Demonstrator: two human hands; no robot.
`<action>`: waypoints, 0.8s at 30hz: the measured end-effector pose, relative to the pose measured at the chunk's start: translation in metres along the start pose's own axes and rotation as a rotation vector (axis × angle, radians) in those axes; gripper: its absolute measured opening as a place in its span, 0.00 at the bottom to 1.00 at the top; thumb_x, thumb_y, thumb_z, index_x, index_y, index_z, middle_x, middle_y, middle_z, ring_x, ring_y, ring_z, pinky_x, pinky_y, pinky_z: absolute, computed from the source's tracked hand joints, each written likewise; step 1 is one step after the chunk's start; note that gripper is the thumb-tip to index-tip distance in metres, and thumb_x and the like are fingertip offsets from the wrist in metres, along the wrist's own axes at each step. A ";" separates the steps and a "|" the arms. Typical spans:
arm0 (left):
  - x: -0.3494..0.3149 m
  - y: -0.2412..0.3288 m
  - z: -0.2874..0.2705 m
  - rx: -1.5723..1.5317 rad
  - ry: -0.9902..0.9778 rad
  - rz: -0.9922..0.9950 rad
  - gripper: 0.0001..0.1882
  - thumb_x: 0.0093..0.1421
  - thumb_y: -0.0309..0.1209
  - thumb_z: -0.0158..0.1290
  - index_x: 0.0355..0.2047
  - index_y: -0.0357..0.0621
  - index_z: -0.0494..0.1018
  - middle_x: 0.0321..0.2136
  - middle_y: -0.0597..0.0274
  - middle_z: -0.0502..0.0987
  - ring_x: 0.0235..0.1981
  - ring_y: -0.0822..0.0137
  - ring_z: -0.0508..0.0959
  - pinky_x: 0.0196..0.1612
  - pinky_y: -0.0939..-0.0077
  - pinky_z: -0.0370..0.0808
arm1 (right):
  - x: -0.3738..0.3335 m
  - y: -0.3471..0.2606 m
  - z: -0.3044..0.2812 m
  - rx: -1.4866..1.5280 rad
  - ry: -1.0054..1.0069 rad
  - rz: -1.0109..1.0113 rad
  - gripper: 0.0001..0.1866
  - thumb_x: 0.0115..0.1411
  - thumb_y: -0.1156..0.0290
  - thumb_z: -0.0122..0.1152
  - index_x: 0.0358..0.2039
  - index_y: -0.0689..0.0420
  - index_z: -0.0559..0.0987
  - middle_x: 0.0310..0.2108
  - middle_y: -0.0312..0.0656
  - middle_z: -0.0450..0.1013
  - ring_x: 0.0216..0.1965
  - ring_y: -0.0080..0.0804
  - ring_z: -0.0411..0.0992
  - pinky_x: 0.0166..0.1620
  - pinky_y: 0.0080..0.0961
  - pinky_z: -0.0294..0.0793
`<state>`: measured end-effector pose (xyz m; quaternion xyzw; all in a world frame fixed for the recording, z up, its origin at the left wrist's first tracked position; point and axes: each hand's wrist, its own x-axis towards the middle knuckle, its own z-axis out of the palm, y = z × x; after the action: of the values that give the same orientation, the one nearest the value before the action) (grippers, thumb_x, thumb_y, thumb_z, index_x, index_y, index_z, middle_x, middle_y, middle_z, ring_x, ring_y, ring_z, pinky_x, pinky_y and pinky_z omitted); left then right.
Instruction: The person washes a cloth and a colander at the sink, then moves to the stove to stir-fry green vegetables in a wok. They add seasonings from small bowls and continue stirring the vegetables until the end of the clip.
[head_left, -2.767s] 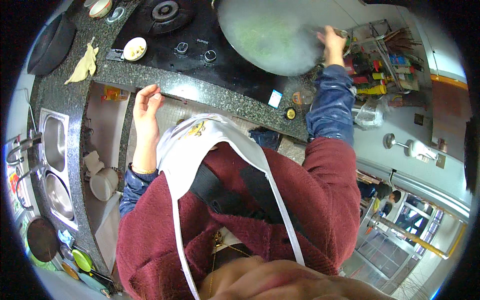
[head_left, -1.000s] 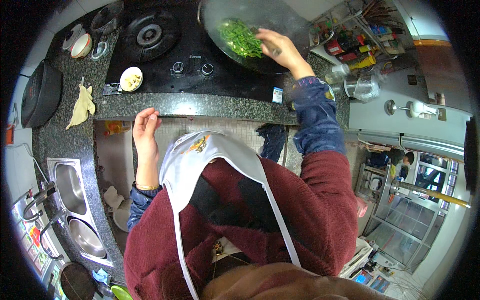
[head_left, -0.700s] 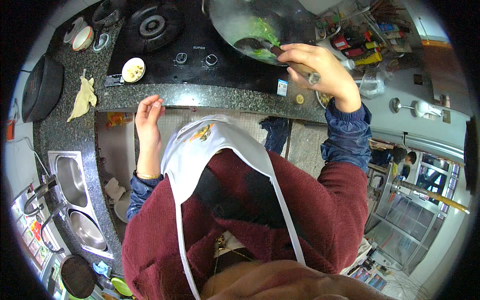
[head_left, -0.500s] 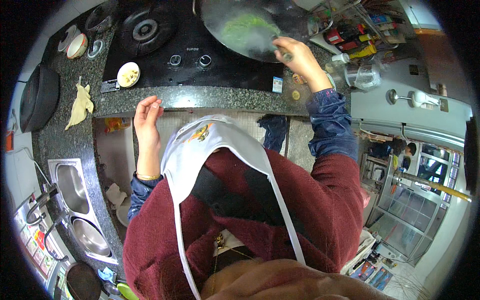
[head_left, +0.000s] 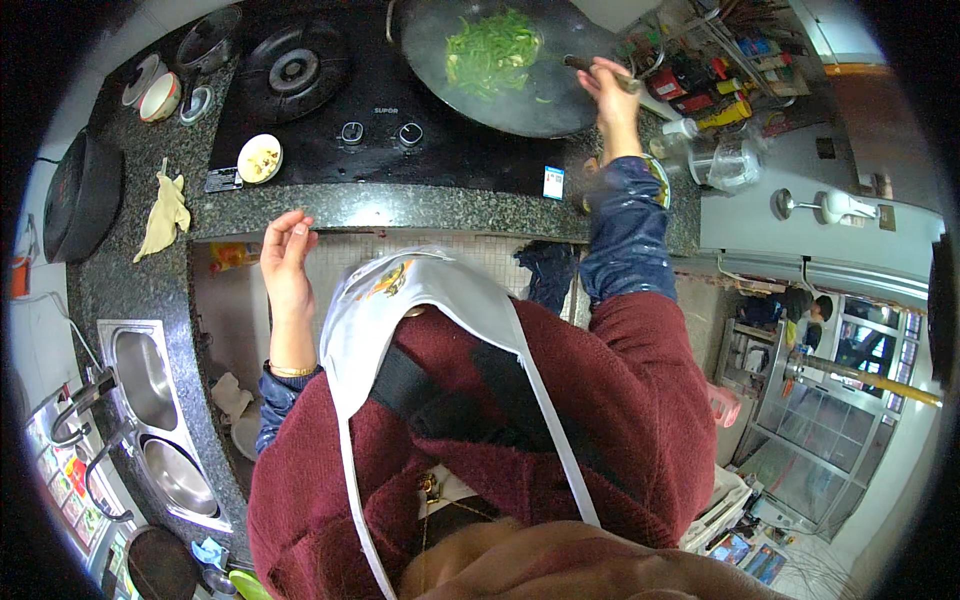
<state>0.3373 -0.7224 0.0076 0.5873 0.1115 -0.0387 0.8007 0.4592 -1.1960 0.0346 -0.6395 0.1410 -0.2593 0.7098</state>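
Greens, cut into strips, lie in a loose heap in the large dark wok, toward its left side, with a few stray bits near them and steam drifting over the metal. Near the stove's left front corner, a small white bowl holds pale chopped pieces. A red-rimmed bowl sits farther left; its contents are hard to make out. The wok is at the right of the black stove, which has 2 knobs between the wok and the bare burner. Speckled stone worktop runs along the front and turns down the left side, where a pale yellow cloth lies above a steel sink with 2 basins. Bottles crowd a rack at the right, near a clear jug. The right hand reaches forward over the wok's right edge, fingers closed around the brown handle of a cooking tool, whose far end is too dim to tell. The left hand hangs just before the worktop's front edge, fingers half curled and gathered near the thumb, visibly holding nothing.
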 end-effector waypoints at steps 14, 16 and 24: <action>-0.005 -0.004 -0.007 -0.004 0.024 -0.021 0.11 0.59 0.29 0.50 0.42 0.41 0.68 0.36 0.63 0.73 0.35 0.75 0.71 0.41 0.82 0.69 | 0.028 0.046 -0.008 0.297 0.147 0.397 0.18 0.51 0.75 0.55 0.41 0.73 0.67 0.30 0.55 0.71 0.27 0.49 0.75 0.32 0.36 0.80; -0.005 0.001 -0.009 0.014 0.023 -0.017 0.11 0.59 0.29 0.50 0.42 0.41 0.68 0.36 0.63 0.73 0.34 0.75 0.72 0.41 0.81 0.69 | 0.013 0.029 0.014 0.221 0.039 0.204 0.14 0.52 0.77 0.54 0.38 0.71 0.70 0.31 0.52 0.71 0.28 0.46 0.75 0.32 0.32 0.80; -0.003 0.000 -0.005 -0.006 0.010 -0.017 0.11 0.58 0.28 0.50 0.41 0.41 0.69 0.35 0.64 0.73 0.33 0.75 0.71 0.40 0.82 0.69 | 0.038 -0.083 -0.032 -0.554 0.035 0.171 0.14 0.49 0.72 0.59 0.27 0.74 0.73 0.26 0.51 0.73 0.20 0.37 0.75 0.22 0.26 0.78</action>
<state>0.3342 -0.7180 0.0072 0.5841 0.1205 -0.0423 0.8016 0.4583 -1.2473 0.1170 -0.7903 0.2721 -0.1612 0.5248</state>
